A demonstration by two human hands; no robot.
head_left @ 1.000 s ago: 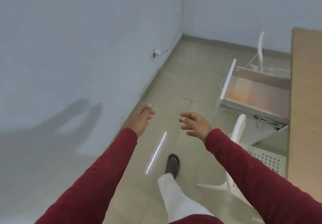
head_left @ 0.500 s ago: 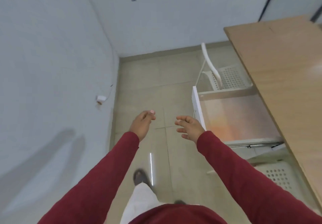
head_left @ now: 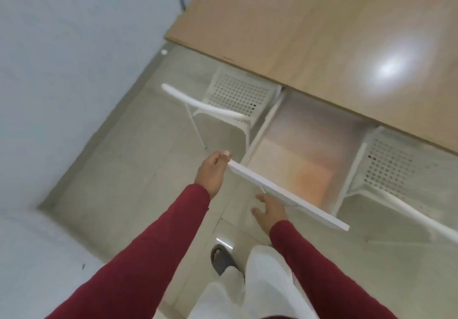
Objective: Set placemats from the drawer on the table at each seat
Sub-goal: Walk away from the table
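Observation:
An open white drawer point(head_left: 287, 196) juts out from under the wooden table point(head_left: 309, 35), between two chairs. Its inside looks pale with an orange patch point(head_left: 313, 177); no placemat can be made out in the blur. My left hand point(head_left: 213, 173) is beside the drawer front's left end, fingertips touching or nearly touching it. My right hand point(head_left: 269, 210) is below the drawer front with fingers spread, partly hidden behind the front panel. Neither hand holds anything.
A white perforated chair point(head_left: 230, 100) stands left of the drawer and another point(head_left: 391, 169) to its right, both tucked under the table. A grey wall point(head_left: 74, 58) runs along the left. My sandaled foot point(head_left: 221, 259) is on the tiled floor.
My view has swung right toward the table. Both hands moved from mid-air to the drawer front, the right one dropping below it.

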